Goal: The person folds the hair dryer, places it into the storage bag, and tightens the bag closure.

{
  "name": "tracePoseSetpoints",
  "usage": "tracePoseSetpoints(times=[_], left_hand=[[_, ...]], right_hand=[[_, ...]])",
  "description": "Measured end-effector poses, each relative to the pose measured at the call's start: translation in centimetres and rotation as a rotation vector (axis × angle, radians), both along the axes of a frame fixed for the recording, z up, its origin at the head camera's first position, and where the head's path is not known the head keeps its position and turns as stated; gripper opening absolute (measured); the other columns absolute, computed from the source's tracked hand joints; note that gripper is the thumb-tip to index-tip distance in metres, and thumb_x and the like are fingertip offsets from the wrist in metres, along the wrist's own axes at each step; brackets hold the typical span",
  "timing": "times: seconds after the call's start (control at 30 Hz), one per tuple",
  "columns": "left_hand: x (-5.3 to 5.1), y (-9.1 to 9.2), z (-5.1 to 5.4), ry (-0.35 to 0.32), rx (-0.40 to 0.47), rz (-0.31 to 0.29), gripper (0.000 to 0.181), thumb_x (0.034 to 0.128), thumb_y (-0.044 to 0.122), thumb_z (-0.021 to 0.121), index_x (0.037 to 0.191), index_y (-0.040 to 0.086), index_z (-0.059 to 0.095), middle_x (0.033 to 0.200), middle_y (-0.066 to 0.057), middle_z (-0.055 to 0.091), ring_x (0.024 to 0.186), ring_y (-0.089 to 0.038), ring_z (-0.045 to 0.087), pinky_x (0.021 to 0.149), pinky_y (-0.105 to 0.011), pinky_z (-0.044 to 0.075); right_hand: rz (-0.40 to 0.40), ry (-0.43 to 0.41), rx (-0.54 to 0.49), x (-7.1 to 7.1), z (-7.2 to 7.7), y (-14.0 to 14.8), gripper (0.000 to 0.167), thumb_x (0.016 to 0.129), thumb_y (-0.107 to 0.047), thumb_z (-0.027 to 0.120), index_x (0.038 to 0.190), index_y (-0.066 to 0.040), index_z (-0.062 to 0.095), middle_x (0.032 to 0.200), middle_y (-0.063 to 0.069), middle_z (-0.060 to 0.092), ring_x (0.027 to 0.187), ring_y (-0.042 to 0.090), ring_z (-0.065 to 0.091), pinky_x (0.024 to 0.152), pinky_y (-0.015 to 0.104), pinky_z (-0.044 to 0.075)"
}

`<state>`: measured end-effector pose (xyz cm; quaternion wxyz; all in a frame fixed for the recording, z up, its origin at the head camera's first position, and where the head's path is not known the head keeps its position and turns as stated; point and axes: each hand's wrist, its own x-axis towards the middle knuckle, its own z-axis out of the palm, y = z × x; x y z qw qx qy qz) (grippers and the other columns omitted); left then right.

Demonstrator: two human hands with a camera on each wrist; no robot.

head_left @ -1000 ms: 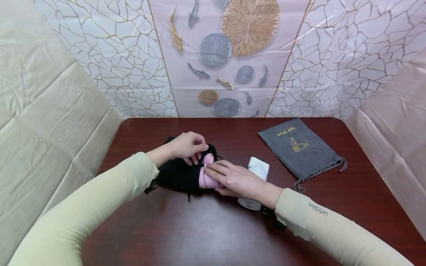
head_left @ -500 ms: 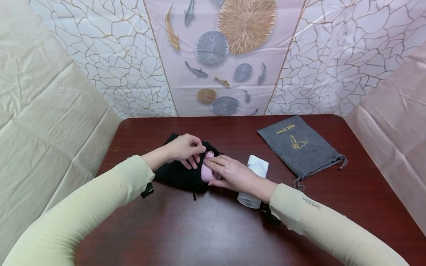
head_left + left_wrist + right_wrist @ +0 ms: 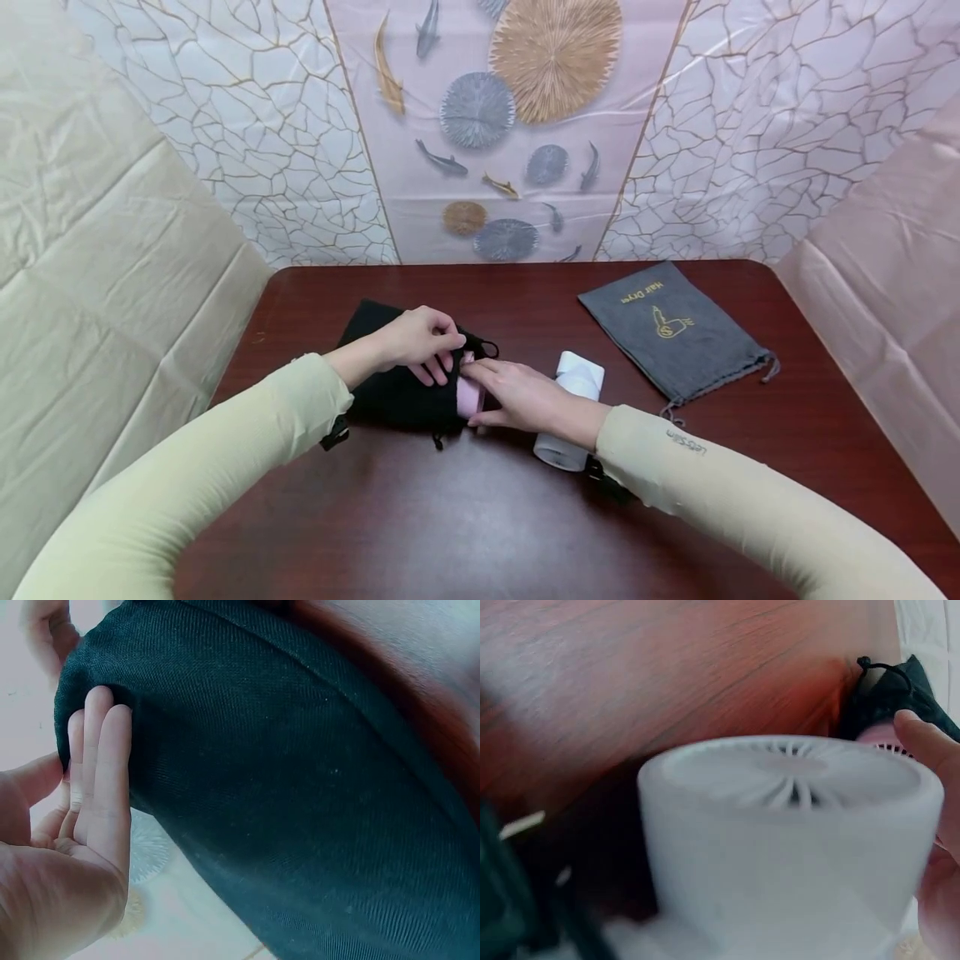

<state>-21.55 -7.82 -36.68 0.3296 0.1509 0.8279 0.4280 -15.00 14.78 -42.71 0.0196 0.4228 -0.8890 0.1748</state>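
Bench (image 3: 480, 525) wood is finished reddish-brown. A white device (image 3: 579, 380) is laid under the right wrist (image 3: 587, 423). A pink device (image 3: 468, 398), grasped by the right hand (image 3: 517, 392), is seated in the mouth of a black bag (image 3: 401, 396), whose rim is pinched by the left hand (image 3: 416, 337). Beyond, a gray pouch (image 3: 652, 346) is laid flat.
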Motion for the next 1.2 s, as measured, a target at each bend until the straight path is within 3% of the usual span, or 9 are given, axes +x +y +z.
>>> tracePoseSetpoints(times=[0.2, 0.33, 0.47, 0.6, 0.77, 0.97, 1.2], left_hand=[[0.1, -0.7, -0.3, 0.028, -0.018, 0.011, 0.021, 0.1104, 0.022, 0.061, 0.105, 0.003, 0.068, 0.086, -0.014, 0.074, 0.069, -0.026, 0.078, 0.064, -0.041, 0.066], [0.2, -0.7, -0.5, 0.058, -0.026, -0.015, 0.021, 0.1097, 0.022, 0.061, 0.100, 0.004, 0.068, 0.084, -0.012, 0.074, 0.067, -0.025, 0.078, 0.062, -0.041, 0.066], [0.3, -0.7, -0.6, 0.077, -0.037, -0.034, 0.021, 0.1095, 0.022, 0.062, 0.099, 0.005, 0.068, 0.084, -0.012, 0.074, 0.066, -0.024, 0.077, 0.061, -0.040, 0.065], [0.5, -0.5, -0.6, 0.086, -0.046, -0.058, 0.021, 0.1097, 0.022, 0.061, 0.099, 0.005, 0.069, 0.085, -0.012, 0.073, 0.068, -0.025, 0.078, 0.061, -0.041, 0.065], [0.6, -0.1, -0.4, 0.088, -0.049, -0.106, 0.021, 0.1105, 0.023, 0.061, 0.102, 0.005, 0.070, 0.089, -0.012, 0.073, 0.072, -0.026, 0.078, 0.062, -0.041, 0.066], [0.4, 0.0, -0.6, 0.048, -0.039, -0.135, 0.020, 0.1107, 0.023, 0.061, 0.103, 0.006, 0.068, 0.091, -0.012, 0.072, 0.072, -0.025, 0.078, 0.063, -0.042, 0.066], [0.5, -0.5, -0.7, 0.078, -0.045, -0.175, 0.020, 0.1105, 0.023, 0.061, 0.101, 0.008, 0.069, 0.093, -0.014, 0.072, 0.076, -0.027, 0.078, 0.063, -0.041, 0.066]], right_hand=[[-0.053, 0.000, 0.030, -0.8, 1.0, 1.9, 0.069, 0.092, -0.034, 0.087, 0.147, -0.004, 0.060, 0.142, 0.013, 0.066, 0.129, 0.029, 0.066, 0.102, 0.048, 0.058], [-0.129, -0.065, 0.072, -2.1, 1.7, 2.5, 0.085, 0.091, -0.037, 0.087, 0.159, -0.007, 0.047, 0.150, 0.014, 0.059, 0.137, 0.033, 0.060, 0.105, 0.053, 0.055], [-0.151, -0.150, 0.144, -3.6, 1.3, 2.1, 0.101, 0.091, -0.042, 0.087, 0.168, -0.008, 0.031, 0.158, 0.017, 0.050, 0.143, 0.037, 0.053, 0.111, 0.055, 0.050], [-0.158, -0.203, 0.200, -4.7, 0.5, 1.3, 0.105, 0.091, -0.044, 0.086, 0.170, -0.008, 0.026, 0.159, 0.018, 0.049, 0.145, 0.037, 0.051, 0.114, 0.054, 0.048], [-0.190, -0.235, 0.235, -5.4, 0.0, 0.8, 0.107, 0.090, -0.050, 0.085, 0.170, -0.010, 0.025, 0.161, 0.017, 0.049, 0.147, 0.036, 0.049, 0.114, 0.054, 0.047], [-0.180, -0.214, 0.218, -5.9, -0.3, -0.1, 0.108, 0.089, -0.057, 0.084, 0.169, -0.009, 0.029, 0.159, 0.013, 0.052, 0.146, 0.033, 0.051, 0.112, 0.053, 0.050], [-0.179, -0.301, 0.194, -6.8, -0.6, -0.6, 0.097, 0.090, -0.059, 0.082, 0.164, -0.013, 0.041, 0.158, 0.009, 0.054, 0.146, 0.030, 0.050, 0.115, 0.052, 0.047]])
